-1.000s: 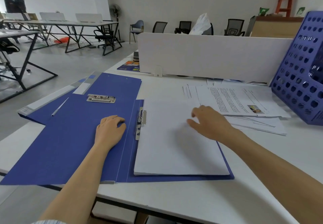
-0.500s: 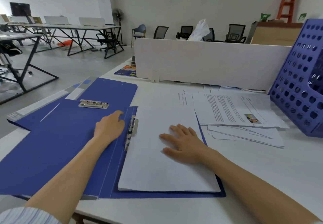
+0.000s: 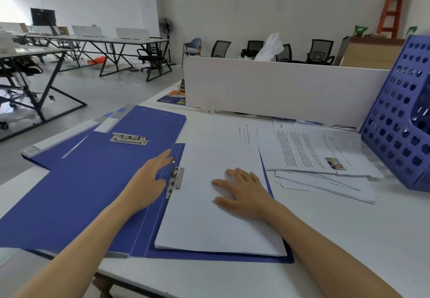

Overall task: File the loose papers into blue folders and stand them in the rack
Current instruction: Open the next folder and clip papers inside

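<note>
An open blue folder (image 3: 76, 195) lies flat on the white table (image 3: 349, 239). A stack of white sheets (image 3: 209, 223) rests on its right half, beside the metal clip (image 3: 175, 178) at the spine. My right hand (image 3: 244, 188) presses flat on the sheets with straight fingers. My left hand (image 3: 149, 179) lies on the folder's left flap, fingertips reaching the clip's lever. Loose printed papers (image 3: 309, 153) are spread to the right. The blue perforated rack (image 3: 404, 121) stands at the far right.
A second open blue folder (image 3: 149, 123) with its own clip lies behind the first one. A white divider panel (image 3: 279, 88) runs along the table's back. A colourful booklet (image 3: 173, 97) lies at the panel's left end. Desks and chairs fill the room beyond.
My right hand came back from the loose papers and settled flat on the sheets in the folder. My left hand slid forward from the flap to the clip's lever.
</note>
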Tool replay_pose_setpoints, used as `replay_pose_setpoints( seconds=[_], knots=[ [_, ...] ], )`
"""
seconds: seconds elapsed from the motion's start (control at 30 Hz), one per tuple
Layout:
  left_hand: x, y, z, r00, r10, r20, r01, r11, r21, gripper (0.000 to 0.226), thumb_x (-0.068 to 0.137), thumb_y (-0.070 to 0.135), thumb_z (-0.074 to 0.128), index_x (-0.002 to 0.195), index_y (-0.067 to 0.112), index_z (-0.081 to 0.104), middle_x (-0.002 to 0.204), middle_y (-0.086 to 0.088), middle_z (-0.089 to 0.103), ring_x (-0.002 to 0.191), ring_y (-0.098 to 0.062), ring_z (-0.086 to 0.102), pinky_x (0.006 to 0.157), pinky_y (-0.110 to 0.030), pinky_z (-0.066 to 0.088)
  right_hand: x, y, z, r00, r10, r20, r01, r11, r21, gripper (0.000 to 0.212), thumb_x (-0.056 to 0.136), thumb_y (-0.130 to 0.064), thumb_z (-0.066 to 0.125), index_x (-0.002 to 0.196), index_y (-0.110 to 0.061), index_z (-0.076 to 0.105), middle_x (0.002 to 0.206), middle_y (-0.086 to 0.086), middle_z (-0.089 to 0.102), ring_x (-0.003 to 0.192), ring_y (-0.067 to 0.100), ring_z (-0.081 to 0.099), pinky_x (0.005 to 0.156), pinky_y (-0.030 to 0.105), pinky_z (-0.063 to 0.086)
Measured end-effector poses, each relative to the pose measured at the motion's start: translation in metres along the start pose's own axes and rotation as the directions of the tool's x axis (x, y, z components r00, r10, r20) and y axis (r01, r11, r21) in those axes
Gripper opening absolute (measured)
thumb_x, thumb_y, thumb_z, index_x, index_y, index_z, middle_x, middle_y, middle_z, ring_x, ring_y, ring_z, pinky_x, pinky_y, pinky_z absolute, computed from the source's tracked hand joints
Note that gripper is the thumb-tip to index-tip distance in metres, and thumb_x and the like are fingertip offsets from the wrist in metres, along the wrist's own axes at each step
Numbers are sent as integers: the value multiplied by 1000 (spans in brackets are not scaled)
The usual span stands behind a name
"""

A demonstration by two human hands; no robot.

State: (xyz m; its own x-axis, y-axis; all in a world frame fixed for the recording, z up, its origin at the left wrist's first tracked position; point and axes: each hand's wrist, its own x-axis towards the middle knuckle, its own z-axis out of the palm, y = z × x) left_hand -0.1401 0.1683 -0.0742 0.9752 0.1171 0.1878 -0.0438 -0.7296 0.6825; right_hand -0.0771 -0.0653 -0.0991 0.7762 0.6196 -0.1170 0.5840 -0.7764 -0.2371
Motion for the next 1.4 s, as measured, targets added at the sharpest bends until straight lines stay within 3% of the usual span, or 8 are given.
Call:
replay_pose_setpoints(
  seconds=[0.2, 0.5, 0.63, 0.7, 0.8, 1.1, 1.27, 1.4],
  knots=[
    [-33, -13, 2, 988, 138, 68, -154, 919, 364, 65, 82, -7, 39, 141, 19, 36, 147, 2, 36, 138, -19, 30, 110, -24, 20, 0, 0, 0, 1000, -3, 2, 3, 1000, -5, 55, 91, -57, 31, 143, -44, 19, 158, 0, 1, 145, 20, -9, 117, 43, -7],
    [-38, -13, -4, 893, 299, 336, -445, 480, 756, 41, 41, 19, 79, 82, 20, 78, 88, 13, 75, 79, -11, 70, 61, -21, 55, -2, 0, 1, 1000, -13, -12, 13, 1000, -16, 54, 92, -56, 32, 143, -41, 21, 158, -1, 4, 145, 20, -5, 116, 40, -5],
    [-41, -22, 7, 917, 365, 163, -366, 602, 709, 40, 68, 14, 39, 82, 13, 76, 87, 8, 75, 83, -10, 46, 55, -17, 53, -2, 3, 2, 987, -20, -162, 24, 1000, 20, 45, 92, -48, 36, 129, -25, 50, 143, 1, 40, 138, 21, 27, 114, 35, 16],
    [-45, -24, 10, 936, 343, 76, -307, 693, 652, 46, 68, 14, 33, 85, 12, 75, 90, 6, 75, 83, -10, 43, 56, -18, 55, -2, 1, 4, 922, -30, -385, 59, 996, 65, 46, 85, -43, 28, 81, -17, 65, 91, 3, 64, 96, 24, 56, 94, 37, 41],
    [-48, -19, 10, 967, 254, -32, -197, 819, 539, 45, 72, 17, 33, 91, 12, 74, 95, 0, 74, 90, -14, 62, 65, -27, 56, -7, 3, -3, 782, 159, -602, -3, 968, 252, 40, 79, -35, 27, 47, -13, 35, 47, 1, 38, 57, 22, 39, 59, 31, 33],
    [-44, -18, 15, 991, -49, -123, 104, 860, 500, 35, 92, 18, 44, 123, 10, 57, 137, -8, 49, 131, -27, 38, 104, -42, 30, -44, 33, -22, 678, 670, -302, -276, 613, 741, 29, 87, -14, 45, 77, 11, 54, 82, 30, 60, 66, 32, 50, 64, 31, 37],
    [-43, -19, 15, 993, -73, -97, 113, 852, 512, 38, 94, 22, 39, 130, 15, 49, 144, -3, 41, 135, -21, 32, 108, -37, 26, -55, 21, -36, 709, 705, 13, -167, 150, 974, 3, 91, -13, 51, 93, -12, 51, 84, 6, 49, 73, 22, 53, 60, 32, 51],
    [-44, -18, 15, 993, -73, -88, 108, 850, 516, 39, 95, 23, 37, 132, 16, 47, 145, -2, 39, 135, -20, 31, 108, -36, 26, -59, 25, -38, 701, 711, 57, -99, 18, 995, 13, 90, -15, 54, 102, -12, 51, 88, 9, 52, 68, 22, 56, 41, 22, 52]
  ],
)
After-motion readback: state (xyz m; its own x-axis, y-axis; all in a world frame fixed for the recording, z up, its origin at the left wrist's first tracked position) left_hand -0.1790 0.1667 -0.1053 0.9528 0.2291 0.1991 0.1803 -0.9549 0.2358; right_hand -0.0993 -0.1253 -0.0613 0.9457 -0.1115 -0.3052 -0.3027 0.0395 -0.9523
